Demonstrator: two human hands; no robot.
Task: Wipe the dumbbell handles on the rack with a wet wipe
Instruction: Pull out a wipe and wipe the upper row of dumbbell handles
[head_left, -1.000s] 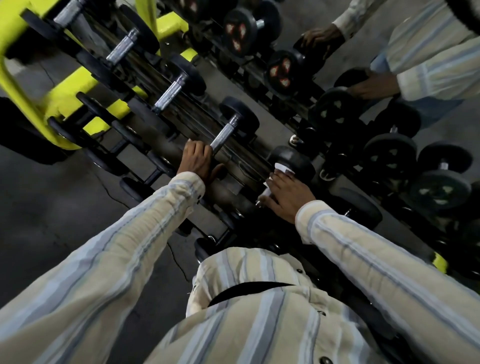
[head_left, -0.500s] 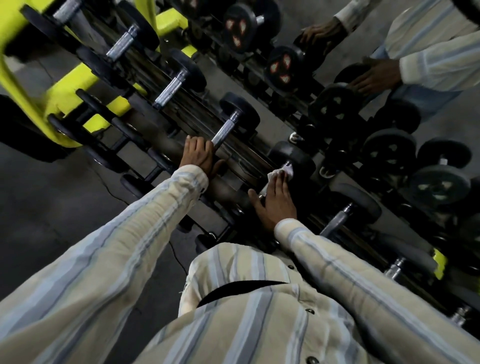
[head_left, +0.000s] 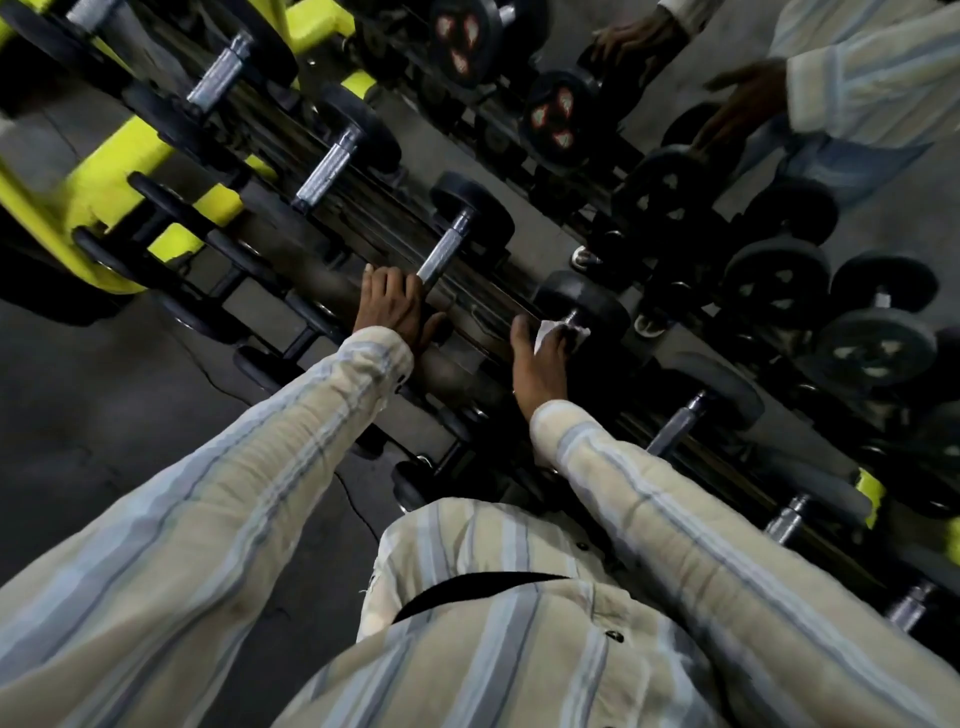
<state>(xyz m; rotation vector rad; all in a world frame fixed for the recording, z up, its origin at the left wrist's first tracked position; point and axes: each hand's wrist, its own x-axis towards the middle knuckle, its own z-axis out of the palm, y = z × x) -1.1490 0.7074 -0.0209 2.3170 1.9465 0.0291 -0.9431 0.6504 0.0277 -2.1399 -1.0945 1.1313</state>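
Observation:
A dark rack (head_left: 291, 244) runs diagonally and carries a row of dumbbells with black heads and knurled metal handles. My right hand (head_left: 540, 358) presses a white wet wipe (head_left: 550, 330) around the handle of a dumbbell whose far head (head_left: 582, 301) shows just beyond my fingers; that handle is almost fully covered. My left hand (head_left: 395, 306) rests curled over the near end of the neighbouring dumbbell, whose handle (head_left: 444, 249) stays bare above my fingers. More uncovered handles (head_left: 330, 171) lie to the upper left and another handle (head_left: 675, 423) to the right.
A yellow frame (head_left: 104, 187) stands at the upper left. A mirror behind the rack reflects the dumbbells (head_left: 872, 343) and my striped sleeves (head_left: 857, 88). Grey concrete floor (head_left: 104, 405) lies to the left, with a thin crack near the rack.
My right hand has slid with the wipe up along the handle toward the far head. The left hand has held its place on the neighbouring dumbbell. The view shifted slightly.

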